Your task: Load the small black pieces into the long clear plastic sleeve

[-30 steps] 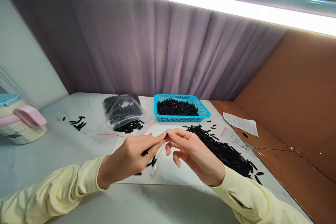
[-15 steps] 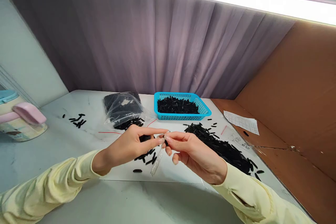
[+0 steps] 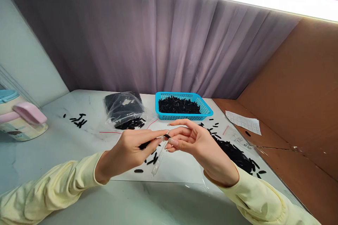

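A small black elongated piece [image 3: 167, 136] is between my two hands above the white sheet. The thumb and forefinger of my left hand [image 3: 136, 149] pinch its left end. At its other end, the thumb and bent fingers of my right hand [image 3: 196, 140] close on it, while the right forefinger is lifted away. Below the hands a narrow clear plastic strip [image 3: 157, 164] lies slanted on the sheet [image 3: 179, 168]. Loose black pieces [image 3: 152, 160] of the same kind lie beside it, partly hidden by my left hand.
Behind my hands stands a blue basket [image 3: 185, 116] filled with black pieces. A large black pile [image 3: 235, 154] lies at right, and a clear bag [image 3: 124, 109] with dark contents at back left. A mug-like container [image 3: 21, 123] with a pink handle stands far left, a paper slip [image 3: 244, 122] far right.
My right hand has shifted right and opened its fingers somewhat, lifting the forefinger. More of the black piece shows now. My left hand stays nearly in place, still pinching.
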The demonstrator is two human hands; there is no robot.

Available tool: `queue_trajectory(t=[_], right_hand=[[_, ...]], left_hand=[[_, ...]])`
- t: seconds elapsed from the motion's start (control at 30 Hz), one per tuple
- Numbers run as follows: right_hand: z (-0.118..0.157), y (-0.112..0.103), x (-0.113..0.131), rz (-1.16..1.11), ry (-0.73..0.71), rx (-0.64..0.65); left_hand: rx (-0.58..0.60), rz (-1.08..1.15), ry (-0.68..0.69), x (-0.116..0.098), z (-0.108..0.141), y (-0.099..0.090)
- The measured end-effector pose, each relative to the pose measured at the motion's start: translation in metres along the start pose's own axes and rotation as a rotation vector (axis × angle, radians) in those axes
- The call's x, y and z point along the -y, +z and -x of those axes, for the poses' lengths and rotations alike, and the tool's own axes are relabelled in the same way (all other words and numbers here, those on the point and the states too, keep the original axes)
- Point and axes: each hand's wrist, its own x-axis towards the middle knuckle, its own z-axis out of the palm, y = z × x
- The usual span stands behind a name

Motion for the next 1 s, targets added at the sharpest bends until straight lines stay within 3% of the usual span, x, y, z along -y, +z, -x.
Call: queue_trajectory(t=[0.5,0.83,0.9,1.0], right_hand=[[-0.001,-0.007,0.005,0.018,0.033,0.051],[0.002,-0.006,0.006,0.049,-0.013,0.054],[-0.003,-0.01,0.007,0.101,-0.056,0.039],[-0.027,-0.029,0.007,0.303,-0.258,-0.098]], left_hand=[[0.046,-0.063,-0.1,-0.016,-0.004,-0.006],[0.042,0.018,-0.156,-0.014,-0.003,-0.005],[0.06,0.089,-0.271,-0.011,-0.005,-0.005],[0.121,0.316,-0.68,-0.004,-0.011,-0.006]])
